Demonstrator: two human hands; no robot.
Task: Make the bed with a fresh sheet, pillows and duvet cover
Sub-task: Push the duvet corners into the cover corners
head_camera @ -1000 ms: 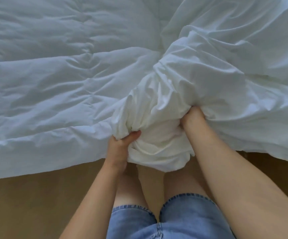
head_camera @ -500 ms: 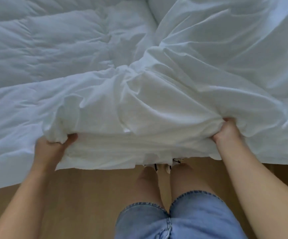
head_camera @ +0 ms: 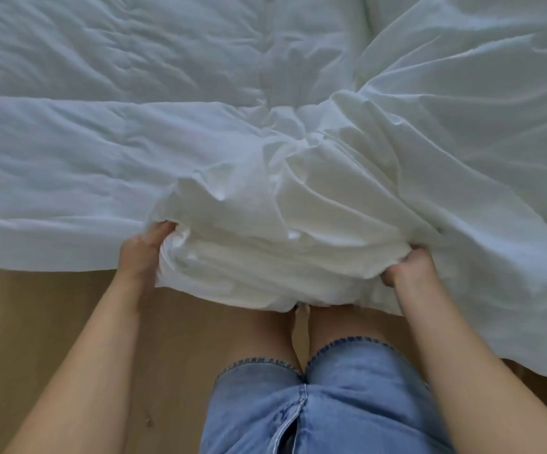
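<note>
A white duvet cover lies bunched in folds at the near edge of the bed, spreading off to the right. Under it and to the left lies the quilted white duvet. My left hand grips the left end of the bunched cover, fingers tucked into the folds. My right hand grips the right end of the bunch, fingers curled into the cloth. The bunch hangs over the bed's edge above my legs.
The wooden floor runs along the near side of the bed. My legs in blue denim shorts stand right against the bed edge. The cover's right part hangs down toward the floor.
My hands spread wide apart along the cover's edge, then came somewhat closer again; the left hand moved back right. The cloth is gathered in thicker folds between them.
</note>
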